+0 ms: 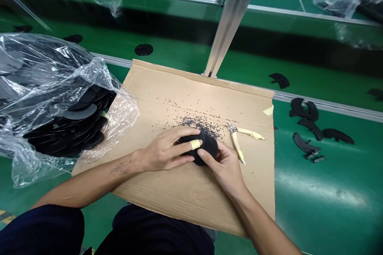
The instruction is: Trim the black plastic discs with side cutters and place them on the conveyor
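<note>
Dark navy trousers (54,231) fill the bottom of the view, and beyond them a flattened sheet of tan corrugated cardboard (191,87) lies on a green workbench (323,191). Above the middle of the cardboard, a rounded bundle of matte black sheet pieces (209,147), bound with a strip of pale yellow tape (195,144), sits between both hands. The left hand (166,151) is nearly closed, its fingers held together and curved over the bundle, with the fingertips on and around the tape. The right hand (224,167) grips from the other side, its thumb pressed on the bundle's lower front and its fingers curled out of sight behind, pinching it. Small side cutters with pale yellow handles (237,137) lie open on the cardboard, just beside the right hand. Fine black crumbs (194,124) are scattered just above the bundle. To the left, a crumpled clear plastic bag (125,115) holds a stack of flat black discs (74,127). Curved black rubber-like pieces (305,109) lie on the bench to the right, near a slanted aluminium post (230,20).
</note>
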Motion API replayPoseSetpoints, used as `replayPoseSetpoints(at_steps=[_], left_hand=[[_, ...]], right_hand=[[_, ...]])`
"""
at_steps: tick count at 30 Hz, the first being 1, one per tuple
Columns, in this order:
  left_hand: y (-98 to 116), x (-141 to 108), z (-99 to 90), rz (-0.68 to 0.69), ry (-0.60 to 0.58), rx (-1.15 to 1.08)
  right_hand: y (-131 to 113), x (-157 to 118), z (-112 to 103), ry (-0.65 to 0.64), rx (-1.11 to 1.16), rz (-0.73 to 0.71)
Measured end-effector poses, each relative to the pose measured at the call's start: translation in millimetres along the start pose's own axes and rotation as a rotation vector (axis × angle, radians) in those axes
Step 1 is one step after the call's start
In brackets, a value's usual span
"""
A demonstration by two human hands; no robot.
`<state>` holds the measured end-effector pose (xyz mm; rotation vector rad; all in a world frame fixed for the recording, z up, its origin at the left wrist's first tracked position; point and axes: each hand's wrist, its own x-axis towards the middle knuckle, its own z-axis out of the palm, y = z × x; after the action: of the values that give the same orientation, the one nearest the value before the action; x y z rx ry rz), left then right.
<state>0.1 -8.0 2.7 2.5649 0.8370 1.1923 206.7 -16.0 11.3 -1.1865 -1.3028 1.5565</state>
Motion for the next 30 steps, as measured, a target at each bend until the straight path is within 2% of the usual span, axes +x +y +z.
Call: replayPoseSetpoints(at_steps=[8, 10, 13, 15, 17, 22, 26, 30], left_hand=[[2, 0, 0.2, -0.004, 0.001, -0.019], [4, 0, 0.4, -0.075, 0.033, -0.068], [7, -1, 1.7, -0.259, 0.084, -0.169], [8, -2, 3.4, -0.355, 0.065, -0.238], [9, -3, 5.0, -0.392, 0.036, -0.286], [8, -2, 5.1, -0.322, 0.029, -0.245], [6, -1, 2.6, -0.23, 0.006, -0.196], [5, 0, 0.4, -0.198, -0.026, -0.174]], right_hand=[[-1, -2, 1, 0.002, -0.043, -0.041], [-4, -4, 2, 0.018, -0.063, -0.058], [-7, -6, 4, 0.038, -0.081, -0.095], [-8, -7, 5, 0.05, -0.099, -0.129], [-7, -7, 5, 0.048, -0.125, -0.148], [-5, -7, 3, 0.011, -0.202, -0.191], [-6, -7, 1, 0.015, -0.301, -0.259], [-10, -7, -1, 0.035, -0.411, -0.33]])
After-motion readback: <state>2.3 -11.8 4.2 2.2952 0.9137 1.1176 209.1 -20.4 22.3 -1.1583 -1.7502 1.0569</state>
